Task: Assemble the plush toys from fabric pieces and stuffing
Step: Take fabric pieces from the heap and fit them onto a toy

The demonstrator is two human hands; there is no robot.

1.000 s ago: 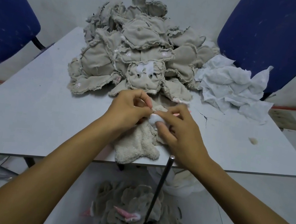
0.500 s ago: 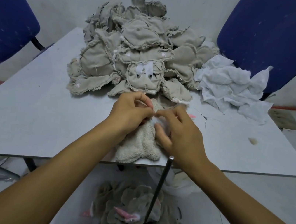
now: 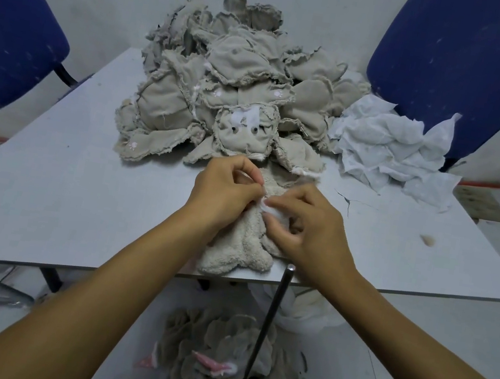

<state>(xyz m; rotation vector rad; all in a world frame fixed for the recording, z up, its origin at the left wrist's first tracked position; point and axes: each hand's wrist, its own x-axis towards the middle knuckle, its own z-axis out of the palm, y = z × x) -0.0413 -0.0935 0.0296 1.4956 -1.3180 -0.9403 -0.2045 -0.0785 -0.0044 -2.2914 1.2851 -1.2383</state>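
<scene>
Grey desk (image 3: 45, 189): my left hand (image 3: 222, 191) and right hand (image 3: 307, 231) pinch stuffing (image 3: 271, 209) into one toy (image 3: 239, 246); pile (image 3: 224, 93) behind looks unfilled, I judge.

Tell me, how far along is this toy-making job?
Done, apparently: a heap of finished-looking fluffy toys lies below the table edge. In hand: one fluffy toy skin lies on the table, the left hand pinching its opening while the right hand holds white stuffing at it. Left: a big pile of inside-out fabric skins waits behind, so most work seems ahead.
</scene>
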